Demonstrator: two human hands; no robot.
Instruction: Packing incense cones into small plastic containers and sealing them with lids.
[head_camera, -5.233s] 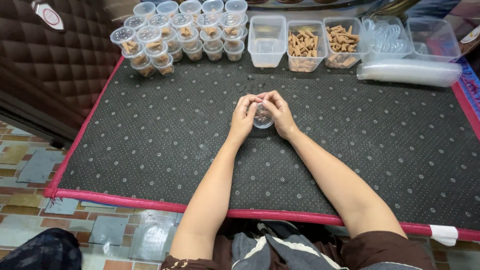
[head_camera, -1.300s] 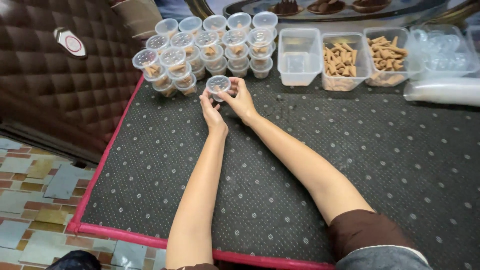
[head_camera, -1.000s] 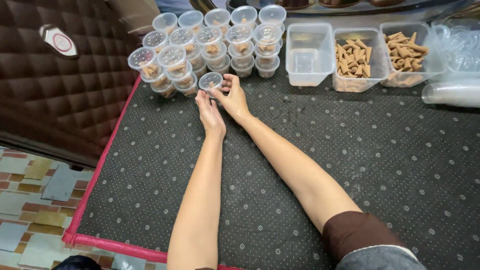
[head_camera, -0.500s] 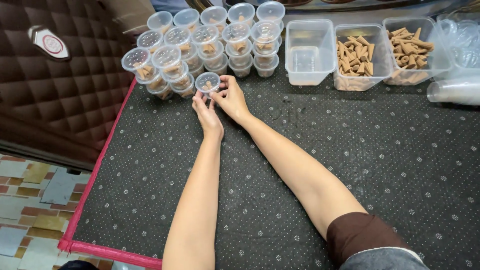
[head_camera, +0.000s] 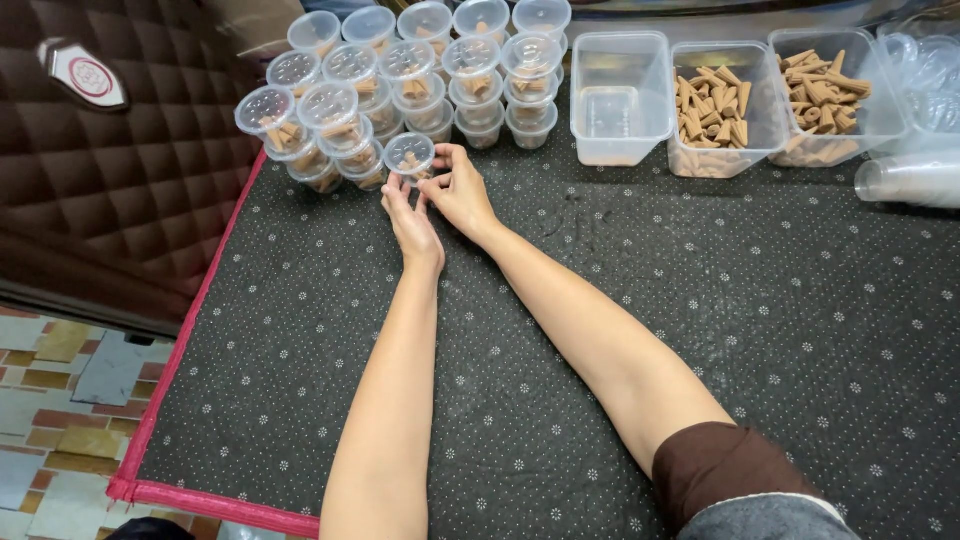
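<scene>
Both hands pinching small lidded cup (head_camera: 410, 155): left hand (head_camera: 412, 222) at 6 o'clock, right hand (head_camera: 462, 192) at 4. Probably light, thin, crushable plastic; grip rim, not walls.

Stacked lidded cups (head_camera: 400, 80) block passage behind and left of the held cup (head_camera: 409, 154). Right of the stack, three clear tubs (head_camera: 620, 95) (one holding no cones) line the far edge. Near side: open dotted mat (head_camera: 700, 300), unobstructed.
</scene>
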